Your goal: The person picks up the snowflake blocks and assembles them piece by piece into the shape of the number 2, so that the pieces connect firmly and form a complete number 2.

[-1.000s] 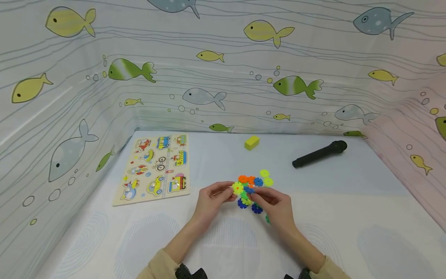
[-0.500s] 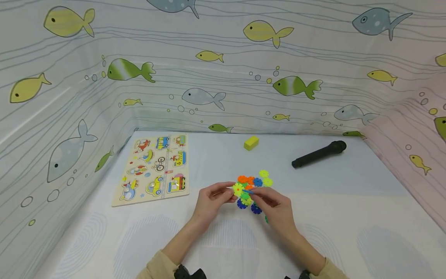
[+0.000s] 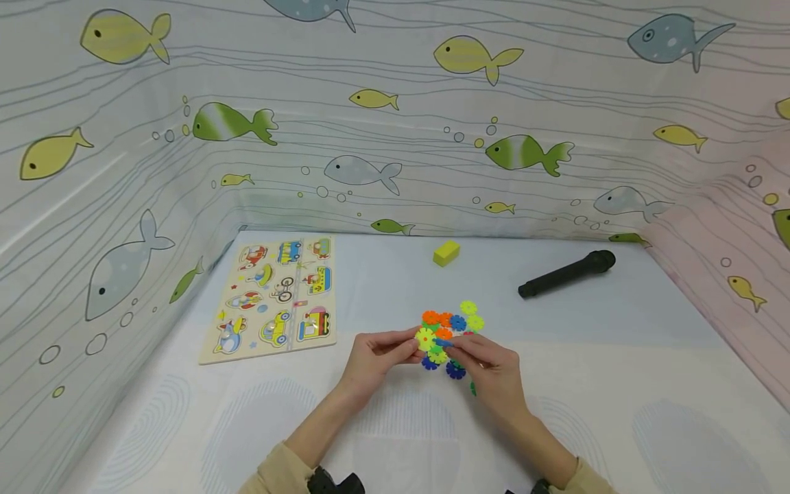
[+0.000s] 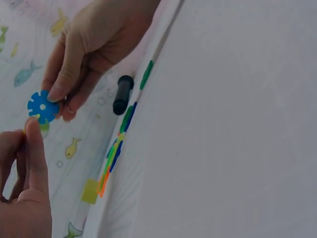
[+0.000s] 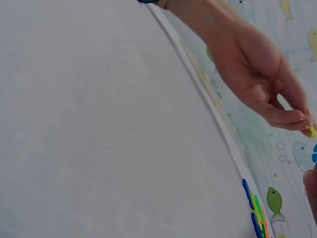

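My left hand [image 3: 373,367] pinches a yellow notched snowflake disc [image 3: 424,339] between thumb and fingers. Facing it, my right hand [image 3: 498,381] holds a blue snowflake disc [image 3: 441,342] by its edge. In the left wrist view the blue disc [image 4: 34,105] shows its round centre hole and slotted rim, right at the left hand's fingertips [image 4: 32,124]; whether the slots are joined I cannot tell. Beyond and below the hands, several loose discs lie on the table, among them an orange disc [image 3: 430,317] and a dark blue disc [image 3: 455,370]. The hands partly hide them.
A wooden picture puzzle board [image 3: 271,298] lies at the left. Near the back wall sits a yellow block [image 3: 446,253], and a black microphone [image 3: 564,274] lies at the back right. Fish-printed cloth [image 3: 426,137] walls in the table [image 3: 617,384].
The blue disc has turned in the right hand, from face-on to nearly edge-on, then to a slight tilt. The left hand has straightened its index finger a little and shifted slightly right with the yellow disc.
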Available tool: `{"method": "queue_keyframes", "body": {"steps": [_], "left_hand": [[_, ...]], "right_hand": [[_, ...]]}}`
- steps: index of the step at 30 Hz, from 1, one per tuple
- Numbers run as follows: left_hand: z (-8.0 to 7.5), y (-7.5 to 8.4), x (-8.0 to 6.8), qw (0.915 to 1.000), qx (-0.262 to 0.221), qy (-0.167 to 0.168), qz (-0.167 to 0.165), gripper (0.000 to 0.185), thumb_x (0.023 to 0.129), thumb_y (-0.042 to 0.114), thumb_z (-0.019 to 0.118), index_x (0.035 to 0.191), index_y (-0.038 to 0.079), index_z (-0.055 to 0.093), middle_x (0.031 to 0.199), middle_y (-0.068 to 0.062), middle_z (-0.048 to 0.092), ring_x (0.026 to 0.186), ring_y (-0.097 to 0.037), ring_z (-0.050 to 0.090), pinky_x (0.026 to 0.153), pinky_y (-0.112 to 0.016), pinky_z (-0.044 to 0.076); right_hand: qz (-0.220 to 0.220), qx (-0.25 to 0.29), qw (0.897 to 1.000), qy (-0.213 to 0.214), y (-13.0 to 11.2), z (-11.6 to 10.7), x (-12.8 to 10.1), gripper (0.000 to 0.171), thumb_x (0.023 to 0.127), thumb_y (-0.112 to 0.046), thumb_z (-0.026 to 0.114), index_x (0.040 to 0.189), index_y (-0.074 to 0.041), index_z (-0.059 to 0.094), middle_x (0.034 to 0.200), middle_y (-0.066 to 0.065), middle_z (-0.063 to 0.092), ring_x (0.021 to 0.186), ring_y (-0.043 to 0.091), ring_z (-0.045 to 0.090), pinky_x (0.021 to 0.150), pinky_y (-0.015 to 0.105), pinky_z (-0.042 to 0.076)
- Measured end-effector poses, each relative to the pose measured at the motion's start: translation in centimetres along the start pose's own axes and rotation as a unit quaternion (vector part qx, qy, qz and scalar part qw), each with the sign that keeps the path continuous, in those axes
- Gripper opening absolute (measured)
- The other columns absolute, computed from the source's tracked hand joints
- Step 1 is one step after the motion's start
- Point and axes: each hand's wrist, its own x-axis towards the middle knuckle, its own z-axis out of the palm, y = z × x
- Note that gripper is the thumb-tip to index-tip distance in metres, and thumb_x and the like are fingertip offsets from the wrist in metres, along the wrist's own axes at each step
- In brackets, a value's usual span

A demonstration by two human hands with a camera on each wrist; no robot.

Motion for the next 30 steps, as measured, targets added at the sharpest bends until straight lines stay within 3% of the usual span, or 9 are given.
{"method": "queue_keyframes", "body": {"steps": [6, 15, 22, 30], "left_hand": [[-0.14, 0.32, -0.07, 0.9997, 0.018, -0.015, -0.007, 0.034, 0.095, 0.013, 0.067, 0.127, -0.001, 0.066, 0.101, -0.016, 0.076, 0.084, -0.013, 0.075, 0.090, -0.031, 0.057], [-0.20, 0.48, -0.08, 0.9996, -0.007, -0.018, -0.021, 0.034, 0.093, 0.009, 0.069, 0.123, -0.007, 0.066, 0.088, -0.003, 0.078, 0.078, -0.012, 0.074, 0.087, -0.033, 0.059], [-0.18, 0.58, -0.21, 0.9992, -0.016, -0.016, -0.033, 0.036, 0.094, 0.010, 0.069, 0.124, -0.008, 0.065, 0.085, -0.002, 0.078, 0.078, -0.011, 0.074, 0.088, -0.032, 0.058], [0.04, 0.65, -0.16, 0.9992, -0.014, -0.009, -0.036, 0.036, 0.093, 0.011, 0.070, 0.124, -0.006, 0.066, 0.095, -0.015, 0.077, 0.080, -0.013, 0.075, 0.088, -0.032, 0.058]], "right_hand": [[-0.027, -0.015, 1.000, 0.002, -0.06, -0.12, 0.02, 0.026, 0.079, 0.014, 0.074, 0.101, 0.002, 0.077, 0.090, 0.014, 0.076, 0.060, 0.023, 0.056, 0.052, 0.014, 0.048], [-0.053, -0.026, 0.998, -0.001, -0.06, -0.12, -0.09, 0.026, 0.076, 0.016, 0.074, 0.099, 0.004, 0.078, 0.088, 0.015, 0.075, 0.060, 0.022, 0.058, 0.048, 0.015, 0.043], [-0.058, -0.056, 0.997, 0.013, -0.07, 0.04, -0.28, 0.025, 0.074, 0.016, 0.076, 0.096, 0.005, 0.078, 0.089, 0.012, 0.076, 0.065, 0.019, 0.067, 0.056, 0.011, 0.050], [-0.095, -0.050, 0.993, 0.039, 0.14, 0.31, -0.34, 0.030, 0.070, 0.021, 0.076, 0.098, 0.009, 0.076, 0.088, 0.016, 0.075, 0.075, 0.015, 0.072, 0.066, 0.014, 0.055]]}}
